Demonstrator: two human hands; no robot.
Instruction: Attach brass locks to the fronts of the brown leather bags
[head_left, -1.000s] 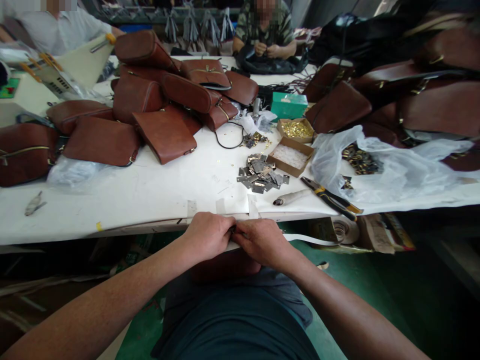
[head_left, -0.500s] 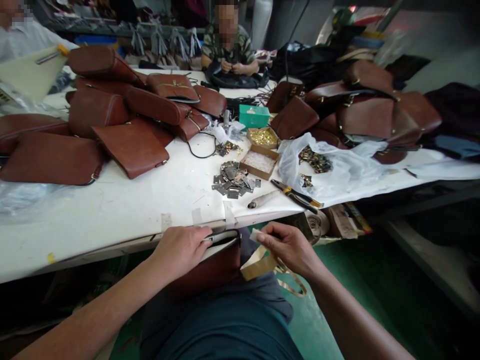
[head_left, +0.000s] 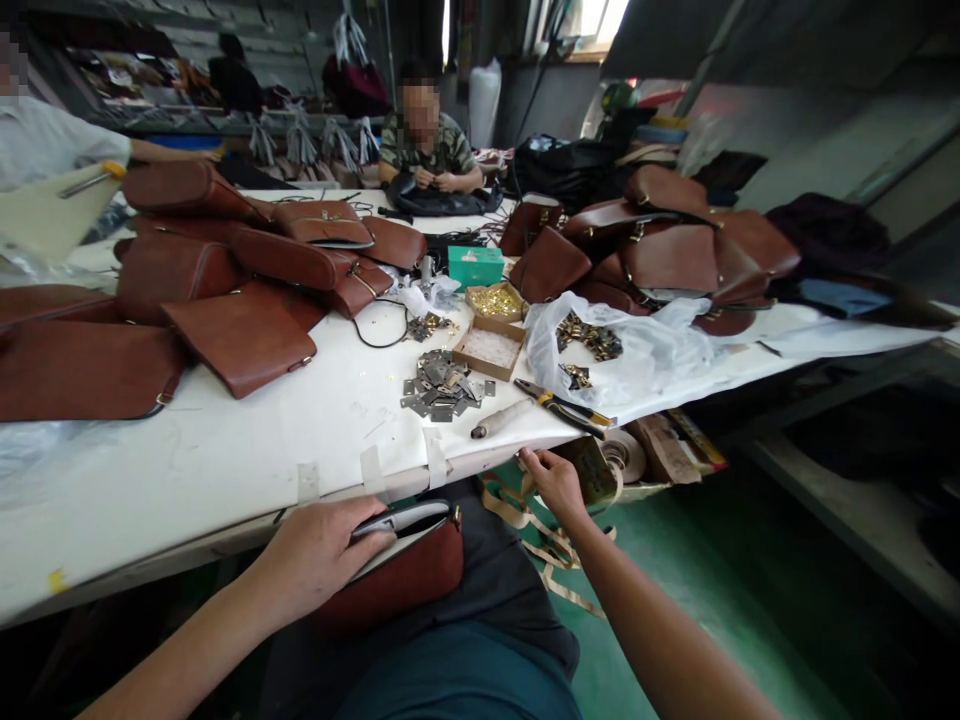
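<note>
A brown handbag point(head_left: 405, 585) lies on my lap with its top gaping, showing a pale lining. My left hand point(head_left: 322, 555) grips the bag's near-left rim, thumb on the inner side and fingers over the dark edge. At the table's front edge, my right hand point(head_left: 555, 485) is closed, thumb and forefinger pinched together; what they hold, if anything, is too small to tell. Loops of beige tape point(head_left: 511, 512) hang just behind and below that hand, and I cannot tell whether they touch it.
Metal plates point(head_left: 442, 385), pliers point(head_left: 562, 408), a wrapped stick point(head_left: 502, 418), a box of gold hardware point(head_left: 495, 300) and a plastic bag of fittings point(head_left: 637, 350) lie on the white table point(head_left: 262, 440). Brown bags point(head_left: 247, 340) are piled left and right. A co-worker point(head_left: 427, 150) sits opposite.
My right hand has moved from beside the handbag's opening to the table edge, and the beige tape hangs lower. My left hand stays on the bag's rim. The view has tilted up.
</note>
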